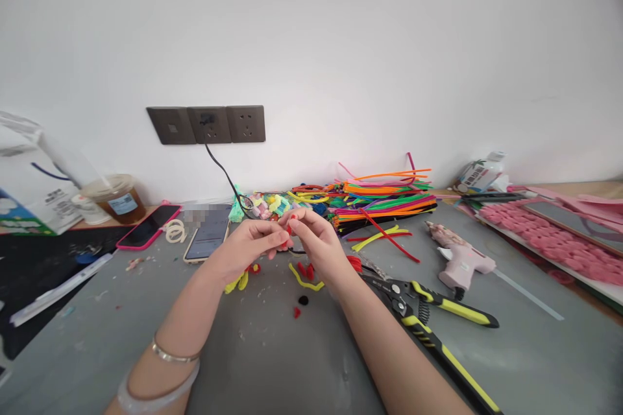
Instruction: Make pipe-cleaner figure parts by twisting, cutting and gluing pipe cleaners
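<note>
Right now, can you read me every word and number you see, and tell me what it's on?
No word or number is sharp enough to quote.
White carton: dark print, too blurred.
Drink cup: blue label, print too small.
White-edged phone: screen text, too small and faint.
Bottle: dark marks, too blurred.
Pliers: white marking near the pivot, too small.
Glue gun: tiny mark, too small.

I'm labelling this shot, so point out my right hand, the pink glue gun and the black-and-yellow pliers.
Right hand (320, 241), head view: back of the hand.
Pink glue gun (463, 259), head view: its body.
Black-and-yellow pliers (400, 298), head view: around the pivot.
</note>
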`<move>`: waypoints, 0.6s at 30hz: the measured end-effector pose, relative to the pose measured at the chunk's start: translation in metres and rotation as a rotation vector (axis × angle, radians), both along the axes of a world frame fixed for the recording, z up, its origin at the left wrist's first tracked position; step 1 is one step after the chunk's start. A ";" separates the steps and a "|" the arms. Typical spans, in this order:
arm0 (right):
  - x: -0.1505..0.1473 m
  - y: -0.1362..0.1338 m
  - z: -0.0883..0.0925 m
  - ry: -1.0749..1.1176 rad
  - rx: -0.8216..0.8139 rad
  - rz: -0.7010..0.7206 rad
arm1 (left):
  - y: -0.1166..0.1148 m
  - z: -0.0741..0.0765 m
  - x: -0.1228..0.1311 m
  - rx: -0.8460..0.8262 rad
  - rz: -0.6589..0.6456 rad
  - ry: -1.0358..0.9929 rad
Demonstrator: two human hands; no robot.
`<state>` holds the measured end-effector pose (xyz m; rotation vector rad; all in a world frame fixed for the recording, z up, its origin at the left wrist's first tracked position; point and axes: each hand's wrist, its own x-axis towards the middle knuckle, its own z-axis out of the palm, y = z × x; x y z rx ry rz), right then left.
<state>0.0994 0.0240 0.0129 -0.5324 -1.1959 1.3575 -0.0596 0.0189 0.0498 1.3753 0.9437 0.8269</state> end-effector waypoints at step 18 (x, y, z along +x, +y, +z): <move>0.001 0.001 0.002 -0.045 -0.012 -0.007 | 0.002 -0.006 0.003 0.071 0.040 0.043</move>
